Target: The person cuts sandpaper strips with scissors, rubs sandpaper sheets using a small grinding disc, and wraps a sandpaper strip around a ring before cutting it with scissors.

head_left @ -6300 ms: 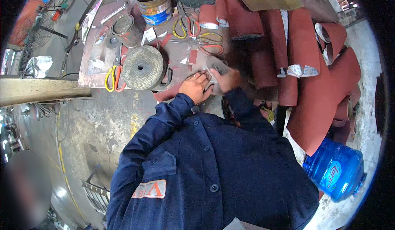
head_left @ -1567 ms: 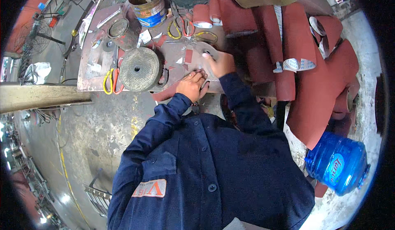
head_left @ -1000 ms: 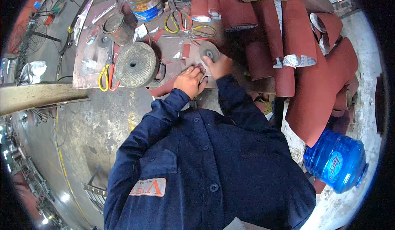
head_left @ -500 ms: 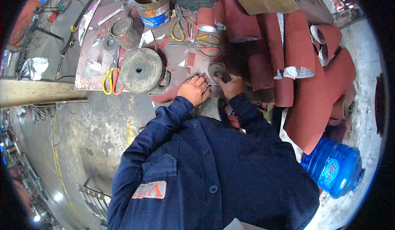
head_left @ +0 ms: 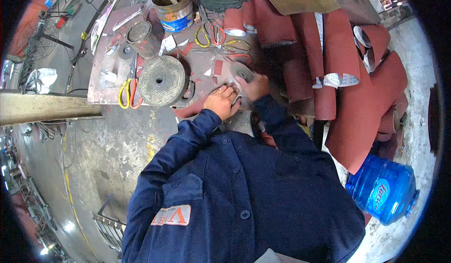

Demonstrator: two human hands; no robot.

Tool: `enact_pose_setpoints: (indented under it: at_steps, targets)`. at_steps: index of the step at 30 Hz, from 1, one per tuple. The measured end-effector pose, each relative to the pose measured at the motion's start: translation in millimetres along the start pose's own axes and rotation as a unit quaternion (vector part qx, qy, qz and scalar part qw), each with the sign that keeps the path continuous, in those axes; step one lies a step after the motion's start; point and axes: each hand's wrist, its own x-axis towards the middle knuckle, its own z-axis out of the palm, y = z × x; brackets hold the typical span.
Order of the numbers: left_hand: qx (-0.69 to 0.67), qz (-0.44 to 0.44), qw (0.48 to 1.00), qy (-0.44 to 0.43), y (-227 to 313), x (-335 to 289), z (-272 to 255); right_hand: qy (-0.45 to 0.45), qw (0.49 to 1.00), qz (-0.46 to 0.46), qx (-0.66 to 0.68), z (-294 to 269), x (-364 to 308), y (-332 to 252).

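Note:
My right hand (head_left: 255, 87) grips a dark round disc (head_left: 241, 71) by its edge, over the table near its front edge. The disc is slightly smeared by motion. Close by on the left, my left hand (head_left: 222, 101) lies with its fingers flat on the table's front edge; whatever is under them is hidden. A strip of red-brown sandpaper (head_left: 191, 109) sticks out beside my left wrist. Just beyond the hands lies a small red rectangular piece (head_left: 218, 68) among scraps. A large round disc with a woven face and a centre hole (head_left: 162, 80) sits to the left.
Scissors with yellow and red handles (head_left: 129, 93) lie left, and more scissors (head_left: 210, 34) farther back. A paint-stained can (head_left: 139, 33) and a bucket with a brush (head_left: 174, 14) stand behind. Sandpaper rolls (head_left: 338, 51) crowd the right, above a blue water bottle (head_left: 383, 190).
My right hand has moved slightly left and away from me with the disc, which now tilts differently. My left hand has stayed in place.

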Motion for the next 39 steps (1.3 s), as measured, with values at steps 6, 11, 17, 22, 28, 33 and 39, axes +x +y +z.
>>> enact_pose_setpoints:
  at_steps: [6, 11, 17, 22, 28, 33, 39]
  targets:
    - [-0.005, -0.014, 1.0, -0.009, -1, -4, 1, -0.075, 0.985, 0.123, 0.095, -22, -18, -5]
    - [0.001, 0.007, 1.0, -0.006, 1, 1, -1, -0.025, 0.991, 0.134, 0.007, -13, -10, -22]
    - [-0.001, -0.021, 1.0, -0.012, -2, -1, -1, -0.028, 0.988, 0.149, -0.023, 7, -24, 11]
    - [-0.01, -0.005, 1.0, -0.016, -1, 2, 4, 0.038, 0.984, 0.135, 0.112, -9, -32, -13]
    - [0.011, -0.01, 1.0, 0.001, -5, -5, 5, -0.063, 0.986, 0.151, -0.035, 4, 5, -15]
    - [0.01, -0.006, 1.0, -0.022, -5, 2, 5, 0.067, 0.988, 0.119, 0.075, -11, -44, -9]
    - [0.007, -0.011, 1.0, -0.002, -2, -1, -1, -0.063, 0.985, 0.158, -0.033, 12, 12, -10]
